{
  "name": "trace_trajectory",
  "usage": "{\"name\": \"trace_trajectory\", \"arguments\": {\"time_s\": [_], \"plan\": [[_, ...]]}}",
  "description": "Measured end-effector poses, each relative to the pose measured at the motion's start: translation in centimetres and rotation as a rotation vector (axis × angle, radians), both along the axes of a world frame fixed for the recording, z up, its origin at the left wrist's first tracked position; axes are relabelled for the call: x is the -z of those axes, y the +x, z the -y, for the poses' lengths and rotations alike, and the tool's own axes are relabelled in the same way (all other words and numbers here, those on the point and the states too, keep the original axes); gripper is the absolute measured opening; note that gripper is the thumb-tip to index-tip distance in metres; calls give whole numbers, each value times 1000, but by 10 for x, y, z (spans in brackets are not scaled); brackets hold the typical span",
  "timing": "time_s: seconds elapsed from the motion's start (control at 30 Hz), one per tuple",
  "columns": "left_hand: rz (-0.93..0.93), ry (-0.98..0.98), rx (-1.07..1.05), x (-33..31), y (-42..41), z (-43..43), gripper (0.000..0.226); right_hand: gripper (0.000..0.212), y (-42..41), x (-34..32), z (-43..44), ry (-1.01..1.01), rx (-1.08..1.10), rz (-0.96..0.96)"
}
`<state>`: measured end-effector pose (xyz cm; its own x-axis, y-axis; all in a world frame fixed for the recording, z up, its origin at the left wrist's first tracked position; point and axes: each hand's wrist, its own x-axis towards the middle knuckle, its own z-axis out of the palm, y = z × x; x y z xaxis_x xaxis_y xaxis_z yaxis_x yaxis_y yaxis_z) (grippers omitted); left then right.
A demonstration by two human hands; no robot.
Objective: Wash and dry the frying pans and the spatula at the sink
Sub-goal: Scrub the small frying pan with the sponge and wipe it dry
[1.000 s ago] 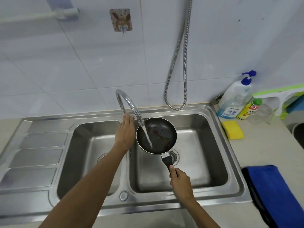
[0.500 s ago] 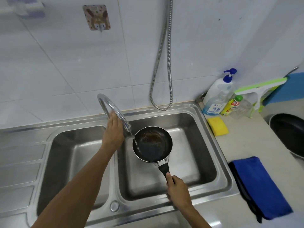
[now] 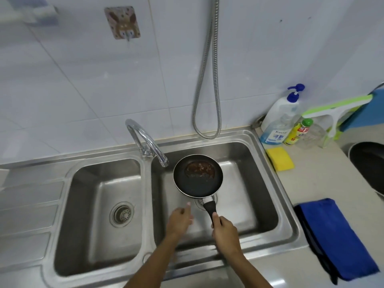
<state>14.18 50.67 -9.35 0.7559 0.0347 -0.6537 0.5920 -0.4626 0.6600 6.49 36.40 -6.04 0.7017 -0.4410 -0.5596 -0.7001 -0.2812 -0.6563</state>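
Right hand (image 3: 225,227) grips handle (image 3: 208,206); pan (image 3: 197,179) held above right basin of sink (image 3: 147,204), brown water pooled inside. Left hand (image 3: 179,220) blurred, fingers loose, holding nothing, just beside handle. Second pan (image 3: 367,167) on counter (image 3: 311,183).

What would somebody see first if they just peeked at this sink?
Probably the small black frying pan with a brown mess pooled in it. The right hand grips its handle and holds it over the right basin of the shiny steel double sink, while the left hand hovers open beside the handle. Next come the bright yellow sponge and the blue folded cloth on the counter to the right.
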Motion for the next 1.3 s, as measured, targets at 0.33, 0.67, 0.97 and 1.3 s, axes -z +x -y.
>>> {"name": "trace_trajectory", "arguments": {"time_s": [0.33,0.67,0.97,1.3], "plan": [[-233,-475,-330,-42,-17,86,47,42,7,-26,3,140,-41,20],[-34,-338,-344,-26,-15,88,33,18,82,-19,196,-512,-219,194],[33,-131,-330,-19,-22,94,41,57,155,-4,286,-728,-191,-84],[131,519,103,-27,-31,74,40,47,145,-27,266,-680,-162,153]]}}
